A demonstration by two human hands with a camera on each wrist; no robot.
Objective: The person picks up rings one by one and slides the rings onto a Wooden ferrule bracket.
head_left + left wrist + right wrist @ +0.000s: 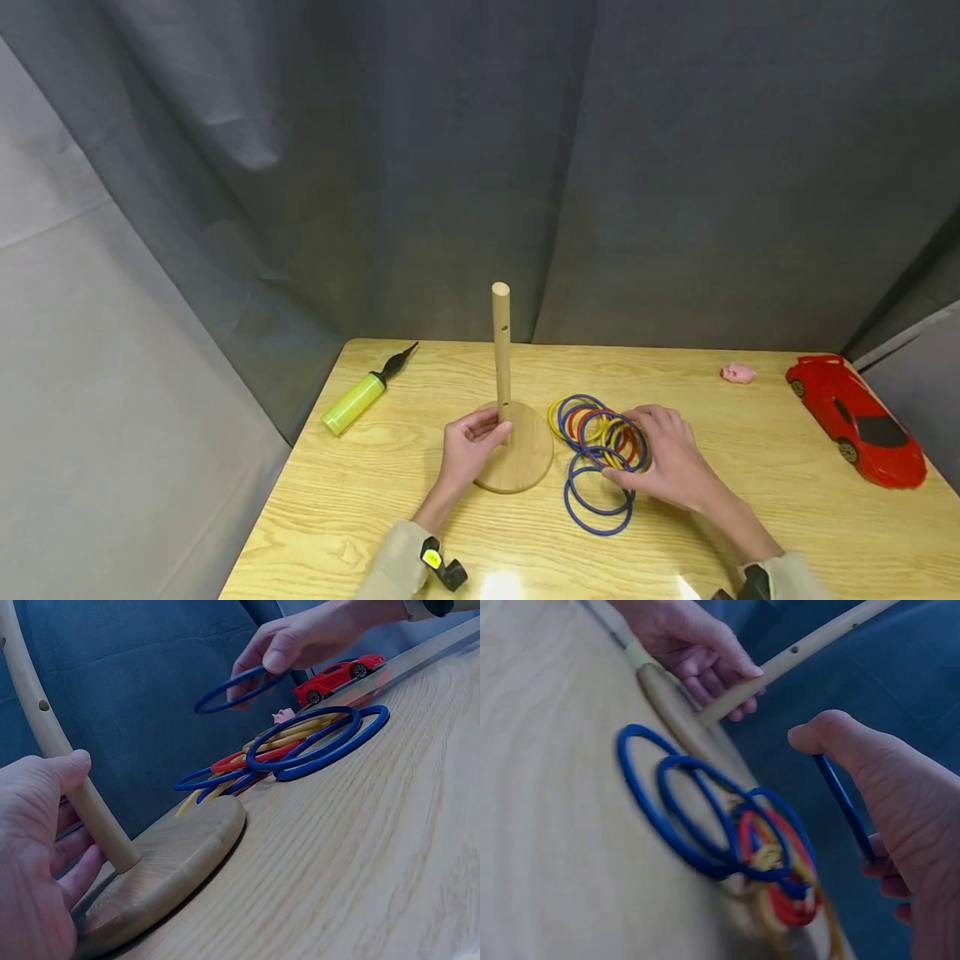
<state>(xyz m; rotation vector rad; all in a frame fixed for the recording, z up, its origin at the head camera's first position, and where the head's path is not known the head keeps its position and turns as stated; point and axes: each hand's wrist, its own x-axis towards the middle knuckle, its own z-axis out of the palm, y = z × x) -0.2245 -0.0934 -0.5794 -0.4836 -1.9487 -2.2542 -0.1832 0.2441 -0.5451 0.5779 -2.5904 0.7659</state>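
The wooden post (502, 350) rises upright from a round wooden base (531, 454) on the table. My left hand (467, 450) grips its lower part, thumb on one side and fingers on the other. To the right, my right hand (675, 467) pinches a blue ring (844, 804) between thumb and fingers. That ring is raised above the pile of blue, red and yellow rings (330, 760) beside the base. Two more blue rings overlap at the pile's near side. In the right wrist view the pile's far part is blurred.
A yellow-green hand pump (355, 405) with a black nozzle lies at the left of the table (300, 533). On the right are a small pink pig (738, 373) and a red toy car (858, 425). Dark grey curtain (450, 167) hangs behind the table.
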